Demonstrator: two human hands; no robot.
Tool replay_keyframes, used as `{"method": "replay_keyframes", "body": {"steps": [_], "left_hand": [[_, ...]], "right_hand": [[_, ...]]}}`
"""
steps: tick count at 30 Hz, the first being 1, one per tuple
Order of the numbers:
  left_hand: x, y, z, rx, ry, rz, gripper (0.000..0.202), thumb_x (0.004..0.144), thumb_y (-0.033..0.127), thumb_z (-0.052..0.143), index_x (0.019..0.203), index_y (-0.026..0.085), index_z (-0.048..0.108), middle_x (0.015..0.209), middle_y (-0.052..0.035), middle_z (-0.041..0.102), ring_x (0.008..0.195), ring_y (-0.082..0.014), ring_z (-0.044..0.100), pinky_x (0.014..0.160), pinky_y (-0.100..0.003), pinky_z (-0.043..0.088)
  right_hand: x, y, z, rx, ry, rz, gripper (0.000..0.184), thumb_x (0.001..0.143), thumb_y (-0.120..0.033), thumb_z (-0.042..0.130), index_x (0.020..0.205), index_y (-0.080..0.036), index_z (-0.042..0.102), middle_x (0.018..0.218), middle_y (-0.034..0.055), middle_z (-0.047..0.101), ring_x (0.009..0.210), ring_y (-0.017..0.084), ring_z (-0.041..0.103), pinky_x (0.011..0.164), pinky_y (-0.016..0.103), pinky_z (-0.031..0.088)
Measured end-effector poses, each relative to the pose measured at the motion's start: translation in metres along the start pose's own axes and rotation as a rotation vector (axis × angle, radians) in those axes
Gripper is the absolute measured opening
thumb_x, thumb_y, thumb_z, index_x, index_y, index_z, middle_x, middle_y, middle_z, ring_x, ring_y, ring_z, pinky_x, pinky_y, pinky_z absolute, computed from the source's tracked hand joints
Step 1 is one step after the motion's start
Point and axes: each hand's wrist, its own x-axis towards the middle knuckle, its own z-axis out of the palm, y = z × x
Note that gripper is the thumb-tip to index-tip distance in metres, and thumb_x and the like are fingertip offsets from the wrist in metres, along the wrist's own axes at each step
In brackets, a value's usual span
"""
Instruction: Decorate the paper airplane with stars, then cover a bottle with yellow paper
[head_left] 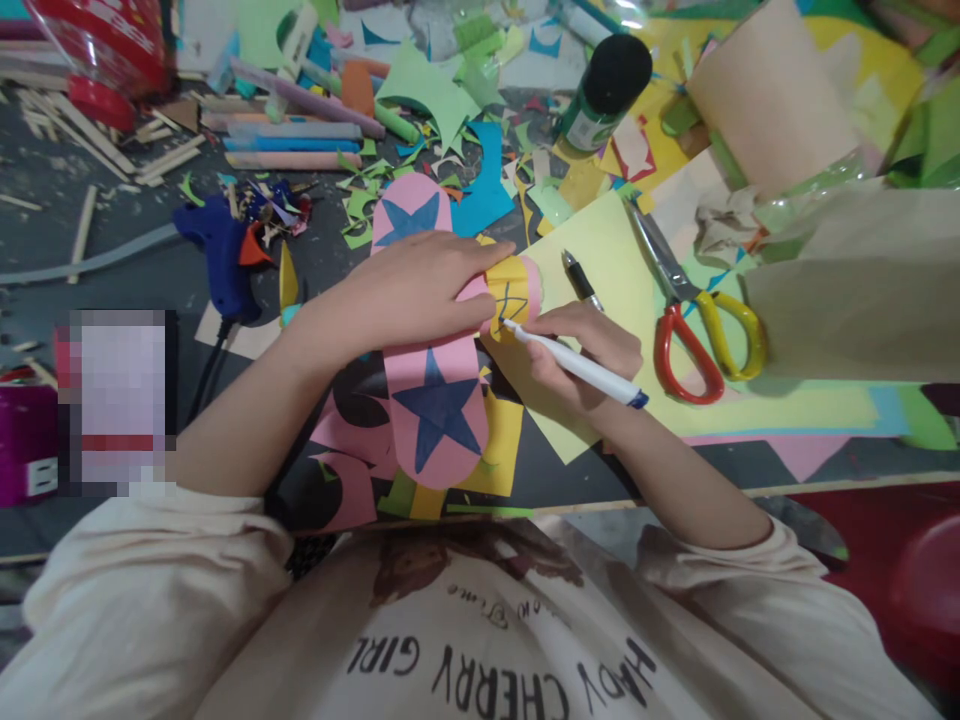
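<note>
My right hand (581, 350) is closed around a white marker (577, 365) with a blue end. The marker's tip meets a yellow paper piece (504, 298) that has dark outline lines on it and pink paper around it. My left hand (420, 285) lies flat with fingers stretched out, across a long pink paper strip (401, 450) with rounded ends. Its thumb and forefinger rest at the yellow piece, spread apart. Dark blue stars (439, 410) show on the strip above and below this hand, which covers the strip's middle.
Beyond my right hand lie a black pen (581, 278) and scissors (694, 310) on pale yellow paper (592, 235). A blue glue gun (225, 255) is at left. A black-capped glue stick (607, 90), markers (292, 130) and paper scraps (431, 95) crowd the back.
</note>
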Motion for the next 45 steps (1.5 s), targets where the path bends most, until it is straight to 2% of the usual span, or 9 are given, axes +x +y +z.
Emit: {"method": "replay_keyframes", "body": {"steps": [4,9,14,18,26,30,33,38,45], "left_hand": [[0.0,0.0,0.0,0.005,-0.001,-0.002,0.067,0.089,0.042,0.034,0.153,0.025,0.043,0.151,-0.0033,0.057,0.14,-0.0347,0.051,0.116,-0.048,0.041],[0.0,0.0,0.0,0.009,-0.002,0.008,0.065,0.09,0.041,0.034,0.154,0.026,0.042,0.149,-0.0036,0.058,0.141,-0.0341,0.05,0.116,-0.048,0.041],[0.0,-0.001,0.0,0.004,0.002,0.001,0.067,0.09,0.041,0.034,0.154,0.025,0.042,0.149,-0.0038,0.058,0.14,-0.0332,0.051,0.116,-0.047,0.042],[0.001,-0.003,0.002,-0.006,0.008,0.023,0.068,0.089,0.043,0.036,0.155,0.028,0.041,0.145,-0.0028,0.06,0.138,-0.0331,0.053,0.115,-0.047,0.042],[0.001,-0.001,0.001,0.0,-0.015,0.004,0.066,0.09,0.044,0.037,0.154,0.029,0.04,0.15,-0.0029,0.056,0.14,-0.0342,0.05,0.115,-0.048,0.042],[0.002,-0.002,0.001,-0.01,-0.018,0.002,0.068,0.088,0.044,0.037,0.154,0.028,0.04,0.152,-0.0028,0.055,0.141,-0.0351,0.049,0.116,-0.05,0.04],[0.002,-0.002,0.002,-0.001,-0.014,-0.002,0.069,0.087,0.045,0.037,0.154,0.028,0.041,0.151,-0.0016,0.056,0.14,-0.0341,0.051,0.115,-0.048,0.041],[0.002,0.0,0.001,0.001,-0.019,-0.001,0.071,0.086,0.044,0.036,0.155,0.028,0.038,0.152,-0.0016,0.055,0.141,-0.0348,0.049,0.116,-0.049,0.04],[0.001,0.001,-0.001,-0.013,-0.01,0.004,0.071,0.085,0.043,0.036,0.155,0.03,0.041,0.15,-0.0008,0.057,0.141,-0.0352,0.049,0.116,-0.049,0.04]], "right_hand": [[-0.002,0.001,0.002,0.009,-0.035,-0.021,0.008,0.09,-0.016,0.064,0.094,-0.022,0.067,0.074,0.0031,0.076,0.064,0.017,0.073,0.058,0.028,0.059],[-0.001,0.001,0.003,-0.015,-0.027,-0.017,0.006,0.092,-0.02,0.062,0.089,-0.023,0.065,0.071,0.0006,0.075,0.061,0.015,0.073,0.056,0.026,0.059],[0.006,0.001,-0.004,-0.042,0.111,-0.161,0.007,0.091,-0.02,0.062,0.096,-0.018,0.067,0.067,0.0033,0.072,0.058,0.017,0.071,0.054,0.027,0.06],[0.007,0.005,-0.003,-0.167,0.111,-0.079,0.009,0.096,-0.024,0.061,0.101,-0.023,0.068,0.078,0.0043,0.077,0.066,0.021,0.075,0.055,0.034,0.062],[0.0,0.012,-0.002,-0.131,0.007,0.029,0.012,0.096,-0.028,0.062,0.1,-0.023,0.071,0.085,0.0042,0.08,0.076,0.02,0.077,0.064,0.034,0.063],[0.002,0.01,-0.003,-0.074,0.011,0.006,0.012,0.092,-0.019,0.066,0.102,-0.019,0.072,0.087,0.007,0.08,0.078,0.019,0.077,0.067,0.031,0.063],[0.004,0.008,-0.003,-0.054,0.024,0.001,0.014,0.09,-0.014,0.065,0.102,-0.018,0.071,0.085,0.0068,0.079,0.076,0.019,0.076,0.066,0.031,0.062],[0.004,0.008,-0.005,-0.116,0.011,-0.015,0.012,0.091,-0.019,0.061,0.1,-0.025,0.066,0.079,0.0035,0.077,0.068,0.019,0.074,0.057,0.033,0.059],[-0.004,0.012,0.003,-0.036,0.064,0.05,0.005,0.089,-0.024,0.056,0.088,-0.026,0.061,0.065,0.0019,0.069,0.056,0.02,0.069,0.05,0.033,0.055]]}}
